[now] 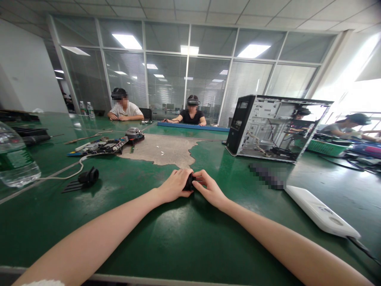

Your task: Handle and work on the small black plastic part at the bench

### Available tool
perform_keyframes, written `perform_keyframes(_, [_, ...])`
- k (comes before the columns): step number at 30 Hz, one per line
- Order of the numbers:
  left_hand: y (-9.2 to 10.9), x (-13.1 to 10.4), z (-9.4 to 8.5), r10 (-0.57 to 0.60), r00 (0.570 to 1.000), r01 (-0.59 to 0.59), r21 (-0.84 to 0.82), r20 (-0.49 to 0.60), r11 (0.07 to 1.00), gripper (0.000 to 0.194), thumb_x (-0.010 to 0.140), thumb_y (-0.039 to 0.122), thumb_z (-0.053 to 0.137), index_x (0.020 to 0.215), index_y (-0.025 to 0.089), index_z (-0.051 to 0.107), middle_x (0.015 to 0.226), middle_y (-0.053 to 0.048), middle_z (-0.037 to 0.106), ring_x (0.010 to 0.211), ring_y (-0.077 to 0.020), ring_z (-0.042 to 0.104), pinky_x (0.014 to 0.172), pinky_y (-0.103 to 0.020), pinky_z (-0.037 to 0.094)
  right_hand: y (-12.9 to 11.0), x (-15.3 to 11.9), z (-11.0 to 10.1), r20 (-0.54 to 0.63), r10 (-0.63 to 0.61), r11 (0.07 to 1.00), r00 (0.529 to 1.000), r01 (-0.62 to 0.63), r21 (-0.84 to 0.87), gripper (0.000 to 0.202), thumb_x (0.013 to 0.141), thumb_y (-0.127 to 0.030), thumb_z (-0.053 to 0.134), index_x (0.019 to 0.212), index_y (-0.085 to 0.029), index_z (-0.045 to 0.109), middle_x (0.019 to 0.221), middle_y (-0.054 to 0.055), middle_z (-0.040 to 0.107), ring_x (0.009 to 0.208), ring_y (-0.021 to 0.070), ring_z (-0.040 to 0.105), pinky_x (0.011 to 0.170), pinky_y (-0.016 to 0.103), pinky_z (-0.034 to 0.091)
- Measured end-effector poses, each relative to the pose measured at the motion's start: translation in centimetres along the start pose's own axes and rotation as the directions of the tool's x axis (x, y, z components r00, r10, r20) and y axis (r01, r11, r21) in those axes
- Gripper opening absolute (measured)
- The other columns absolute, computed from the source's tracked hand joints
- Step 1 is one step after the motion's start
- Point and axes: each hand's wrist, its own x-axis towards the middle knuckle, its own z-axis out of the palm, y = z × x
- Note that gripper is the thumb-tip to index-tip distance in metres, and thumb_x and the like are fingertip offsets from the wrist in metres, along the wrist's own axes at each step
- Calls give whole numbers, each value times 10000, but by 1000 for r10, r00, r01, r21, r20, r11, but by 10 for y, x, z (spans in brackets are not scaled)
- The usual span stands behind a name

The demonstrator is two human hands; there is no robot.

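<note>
My left hand (pixel 175 185) is closed around a small black part (pixel 189 182), just above the middle of the green table (pixel 175 234). On the other side, the thumb and fingers of my right hand (pixel 210 188) pinch the right edge of the same part. My fingers cover most of it, so its exact kind does not show. Off to the left lies a black plastic piece (pixel 87 178) with a round end and flat slats.
Behind my hands is a worn bare patch (pixel 166 149), with a circuit board (pixel 99 146) at its left. An open computer case (pixel 268 129) stands right, near a white power bank (pixel 323 210). A water bottle (pixel 16 159) is far left. Two people sit opposite; another is at right.
</note>
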Motion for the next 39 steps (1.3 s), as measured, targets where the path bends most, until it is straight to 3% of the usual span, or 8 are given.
perform_keyframes(9, [0,1,1,-3,1000,3,6,2,1000,599,660,282,610,1155,184,286,1109,-94,469,998,-247,462,828,-375,336,4,1,1,61,78,997,995,-80,21,250,790,-270,446,1025,-198,400,955,44,500,709,107,555,671,289,482])
perform_keyframes(14, [0,0,0,-8,1000,8,2,3,1000,568,661,287,602,1135,187,304,1088,-91,476,979,-245,469,816,-374,339,1,0,0,27,16,999,1000,-17,33,203,762,-252,489,948,-198,425,936,27,517,824,128,543,747,294,469])
perform_keyframes(19, [0,1,1,-5,1000,5,14,1,1000,589,659,289,604,1145,183,290,1071,-87,482,971,-245,469,816,-370,342,2,0,0,9,33,999,999,-33,32,141,778,-290,467,876,-204,416,814,1,529,771,129,551,706,289,467])
perform_keyframes(26, [1,0,0,0,1000,0,30,2,1000,590,663,289,604,1145,171,286,1071,-89,481,979,-246,464,821,-366,344,8,1,3,9,7,1000,1000,-7,17,153,790,-283,458,908,-208,395,870,12,497,820,126,533,746,294,455])
perform_keyframes(30, [0,0,0,0,1000,0,27,5,1000,599,657,284,610,1148,168,287,1067,-87,486,968,-243,465,821,-366,343,3,1,-3,142,74,996,987,-80,38,210,797,-271,445,986,-196,389,891,31,525,859,139,533,798,337,443])
perform_keyframes(34, [-1,0,0,4,1000,-4,19,5,1000,589,669,313,605,1146,166,293,1084,-93,479,982,-248,461,831,-370,337,-7,-1,-21,401,81,997,913,-75,-31,632,622,-179,641,1165,-195,318,1090,68,478,1028,179,476,901,360,390])
perform_keyframes(37, [0,1,0,2,1000,-2,21,4,1000,572,682,326,592,1146,171,297,1076,-90,484,977,-247,464,834,-372,336,-9,-1,-33,373,114,985,921,-56,-162,614,609,-152,627,1159,-187,356,1097,79,477,1029,195,475,896,375,387])
perform_keyframes(39, [0,1,0,4,1000,-5,28,1,1000,573,682,327,591,1148,170,295,1072,-89,485,974,-246,464,834,-370,338,-8,2,-36,356,138,977,924,-68,-203,562,637,-148,594,1147,-180,359,991,66,534,910,175,536,811,352,437])
